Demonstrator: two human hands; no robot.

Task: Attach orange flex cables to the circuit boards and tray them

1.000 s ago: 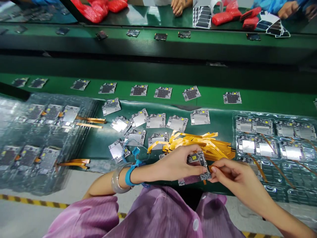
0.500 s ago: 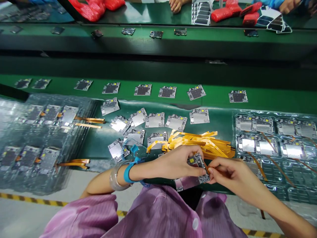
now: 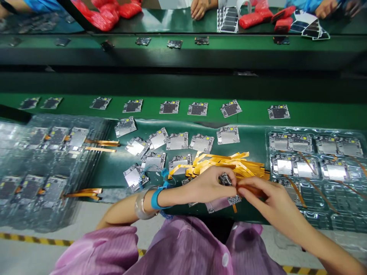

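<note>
My left hand (image 3: 210, 185), wearing a blue wrist strap (image 3: 156, 198), is closed on a circuit board (image 3: 220, 204) held tilted near the bench's front edge. Fingers and thumb grip the board's upper side and partly hide it. At the board's right edge my right hand (image 3: 260, 193) pinches an orange flat ribbon cable (image 3: 252, 189), mostly covered by the fingers. Whether the cable is joined to the board I cannot tell. Just beyond both hands lies a heap of orange flat cables (image 3: 220, 162). Several loose circuit boards (image 3: 177, 141) lie to the left of the heap.
Clear plastic trays (image 3: 352, 183) on the right hold boards with cables; stacked trays (image 3: 37, 160) stand left. A green conveyor belt (image 3: 151, 108) with spaced-out boards runs behind. Across it are red bubble-wrapped bundles (image 3: 129, 9) and another person's hand (image 3: 200, 8).
The held board has tipped, its top edge turning more toward me, with my right fingers still at its edge. Boards on the belt have shifted slightly right. The camera view has moved a little.
</note>
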